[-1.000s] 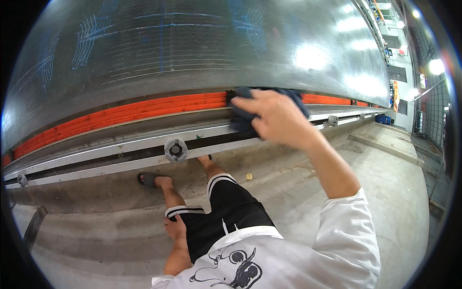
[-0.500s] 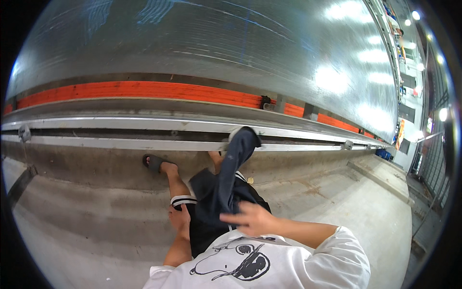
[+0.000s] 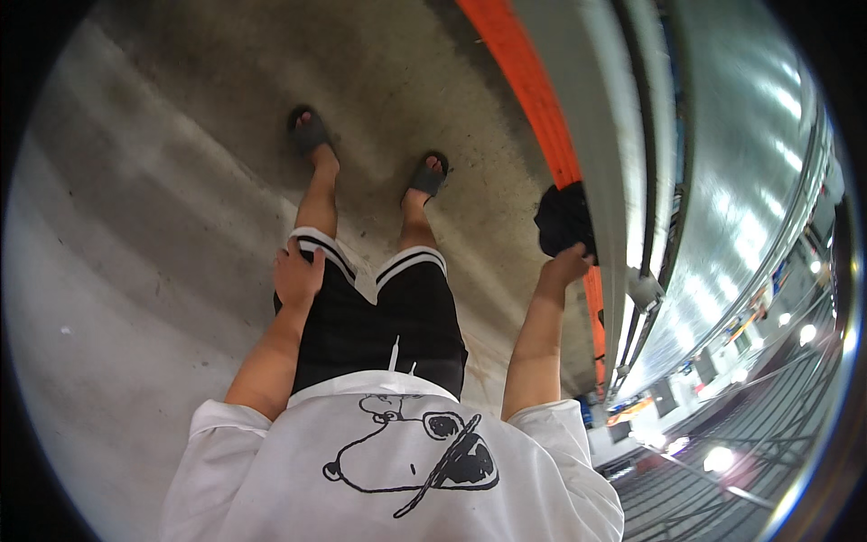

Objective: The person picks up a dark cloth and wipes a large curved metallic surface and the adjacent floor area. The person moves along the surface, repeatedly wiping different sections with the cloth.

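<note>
On my right, my right hand [image 3: 569,263] is closed on a bunched dark cloth [image 3: 558,219], with the arm stretched forward. The cloth is up against the orange strip and the grey metal edge, which cut off part of it. My left hand [image 3: 298,275] lies on my left thigh at the white-striped hem of my black shorts [image 3: 377,339]. Its thumb and fingers are apart, and no separate object shows in it.
A grey metal edge [image 3: 591,108] and pale rails [image 3: 643,172] run along my right, above an orange strip [image 3: 533,81]. Beyond them lies a large shiny metal surface [image 3: 736,172]. My feet, in dark slides [image 3: 312,135], stand on a concrete floor [image 3: 163,226].
My view has swung left, so the rails now run along my right side. My right hand has gone from my lap out to the right with the dark cloth. My left hand stays on my thigh.
</note>
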A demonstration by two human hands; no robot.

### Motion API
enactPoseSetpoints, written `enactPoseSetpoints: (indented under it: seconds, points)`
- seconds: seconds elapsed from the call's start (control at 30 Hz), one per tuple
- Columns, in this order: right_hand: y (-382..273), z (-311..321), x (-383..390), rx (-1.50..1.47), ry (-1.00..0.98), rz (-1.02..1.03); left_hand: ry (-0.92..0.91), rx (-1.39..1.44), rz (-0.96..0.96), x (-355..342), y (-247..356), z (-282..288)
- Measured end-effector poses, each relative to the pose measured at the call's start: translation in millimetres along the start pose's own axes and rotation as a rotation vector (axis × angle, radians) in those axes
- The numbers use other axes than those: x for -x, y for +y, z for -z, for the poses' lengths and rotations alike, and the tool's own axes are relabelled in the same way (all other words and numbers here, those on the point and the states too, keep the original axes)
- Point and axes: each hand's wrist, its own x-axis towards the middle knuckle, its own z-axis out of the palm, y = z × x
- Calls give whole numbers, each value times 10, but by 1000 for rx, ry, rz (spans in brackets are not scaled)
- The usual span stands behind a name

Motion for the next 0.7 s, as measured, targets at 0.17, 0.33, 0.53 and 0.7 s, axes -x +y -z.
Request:
enactPoseSetpoints:
  seconds: [0.17, 0.33, 0.53, 0.7]
  points:
    - [-467, -33, -390, 70, 129, 61, -48, 67, 9, 0, 58, 141]
    - [-1002, -955, -191, 211, -72, -36, -64, 135, 36, 33, -120, -151]
    - [-2892, -2518, 962, 154, -352, 376, -87, 186, 41, -49, -219, -114]
    - [-3866, -2917, 1573, 314, -529, 889, -56, 196, 46, -34, -234, 115]
